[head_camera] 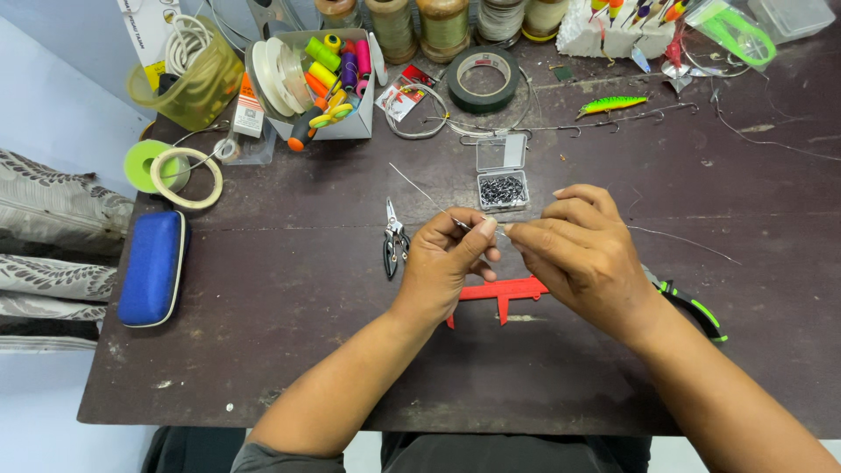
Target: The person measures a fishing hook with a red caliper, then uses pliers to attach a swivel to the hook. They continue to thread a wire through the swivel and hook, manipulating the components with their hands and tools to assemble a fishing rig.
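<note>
My left hand (447, 258) and my right hand (578, 250) meet over the middle of the dark table (289, 350). Between their pinched fingertips they hold a thin wire (412, 186) that runs up-left from the left hand and trails right past the right hand. A small metal piece sits at the left thumb and forefinger; its kind is too small to tell. Under the hands lies a red plastic caliper (504, 291). Just beyond the fingers stands a small open clear box of dark small parts (503, 188).
Small pliers (394, 238) lie left of my hands, green-handled pliers (696, 311) to the right. A blue zip case (153, 267) and tape rolls (171, 171) sit at the left edge. A box of thread spools (328, 66), black tape (483, 77) and a fishing lure (611, 105) line the back.
</note>
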